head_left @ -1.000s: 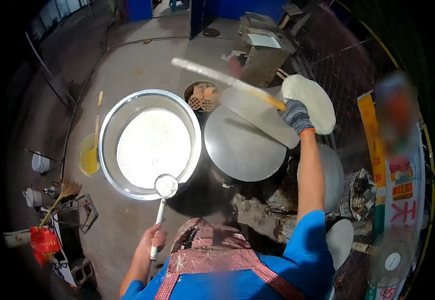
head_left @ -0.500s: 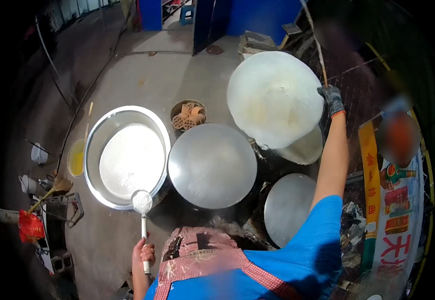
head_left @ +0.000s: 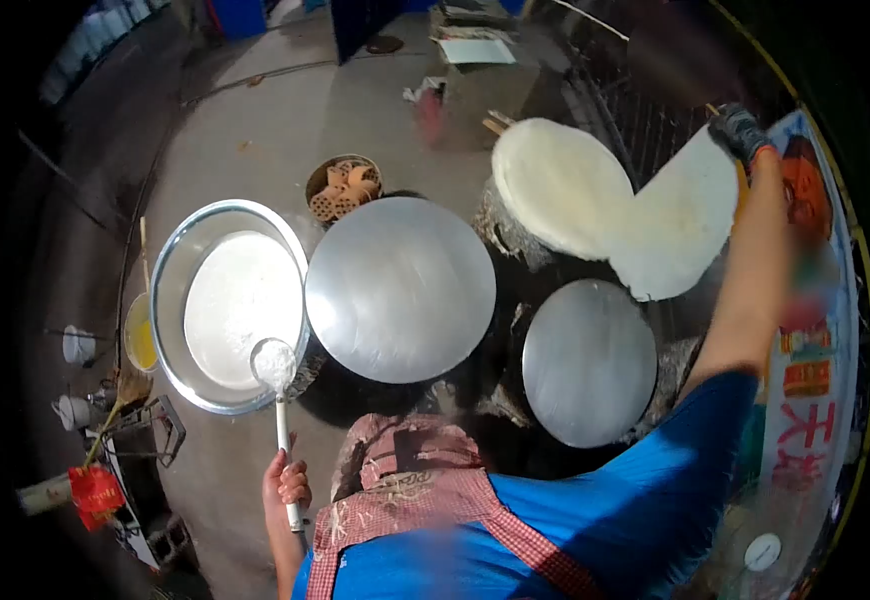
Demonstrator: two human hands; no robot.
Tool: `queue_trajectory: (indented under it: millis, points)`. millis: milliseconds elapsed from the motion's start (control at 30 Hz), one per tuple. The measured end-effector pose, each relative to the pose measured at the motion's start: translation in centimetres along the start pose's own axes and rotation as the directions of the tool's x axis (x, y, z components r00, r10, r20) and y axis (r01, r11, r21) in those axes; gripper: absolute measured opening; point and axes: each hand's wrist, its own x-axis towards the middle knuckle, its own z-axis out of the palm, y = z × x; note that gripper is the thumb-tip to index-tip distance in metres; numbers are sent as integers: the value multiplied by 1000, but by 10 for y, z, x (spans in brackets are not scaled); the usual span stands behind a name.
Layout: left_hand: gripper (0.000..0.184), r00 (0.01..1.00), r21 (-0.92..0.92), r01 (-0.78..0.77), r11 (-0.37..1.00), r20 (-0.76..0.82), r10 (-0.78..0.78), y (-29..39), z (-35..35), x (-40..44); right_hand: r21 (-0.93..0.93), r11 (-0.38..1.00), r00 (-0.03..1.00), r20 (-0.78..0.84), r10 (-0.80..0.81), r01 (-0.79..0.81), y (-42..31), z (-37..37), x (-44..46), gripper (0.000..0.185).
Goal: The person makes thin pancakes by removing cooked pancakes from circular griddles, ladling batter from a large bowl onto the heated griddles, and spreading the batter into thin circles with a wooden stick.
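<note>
My left hand (head_left: 288,485) is closed around the white handle of a ladle (head_left: 275,365). The ladle's bowl holds white batter and hangs over the near rim of a large metal basin (head_left: 163,340) containing more batter (head_left: 240,300). My right hand (head_left: 740,132), in a dark grey glove, grips a thin stick (head_left: 713,109) at the far right. Beside that hand hangs a pale, thin pancake sheet (head_left: 680,225), its upper corner at my fingers. It meets a rounder pale sheet (head_left: 555,185) to its left; whether they are one piece I cannot tell.
Two round metal griddles stand before me, a large one (head_left: 401,290) and a smaller one (head_left: 590,362). A tub of perforated orange-brown pieces (head_left: 345,187) stands behind the large griddle. Left of the basin is a container of yellow liquid (head_left: 140,333). A printed banner (head_left: 805,420) lies along the right.
My right hand has moved outward to the right, and part of the pale sheet now spreads beside it. The smaller griddle shows more fully. My left hand keeps the ladle at the basin's rim.
</note>
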Motion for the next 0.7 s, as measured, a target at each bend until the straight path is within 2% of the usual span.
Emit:
queue_trajectory:
  millis: [33,167,233,367,400,433,500,533,600,633,700]
  points:
    - [35,1000,34,-2,999,-24,3,3,0,-1,-3,995,991,89,104,-104,14,5,-15,30]
    - [36,992,150,96,984,-93,-82,27,-4,-2,-85,962,958,106,268,-260,31,38,-129,32]
    - [37,966,157,234,960,-147,-212,51,-1,-2,-104,938,930,136,342,-330,32,58,-189,33]
    - [31,934,303,325,896,-251,-254,60,14,3,-148,900,885,173,432,-411,37,78,-270,35]
    - [29,926,292,324,900,-292,-239,56,19,2,-149,891,874,180,451,-429,40,84,-285,35]
    - [24,924,304,339,890,-282,-256,56,19,3,-147,884,866,184,466,-444,41,88,-298,36]
    - [35,920,322,369,872,-258,-294,53,16,6,-160,860,841,185,509,-485,43,95,-323,37]
    - [29,916,324,378,868,-269,-298,43,19,6,-198,825,806,188,562,-529,41,97,-330,41]
    - [27,908,320,387,865,-297,-297,19,31,2,-125,841,826,156,541,-527,41,84,-346,39]
    - [24,881,267,444,855,-305,-362,14,28,1,-85,848,835,145,530,-523,44,80,-353,38]
    - [34,824,177,540,823,-311,-474,3,16,5,-91,896,897,55,439,-434,52,78,-365,36]
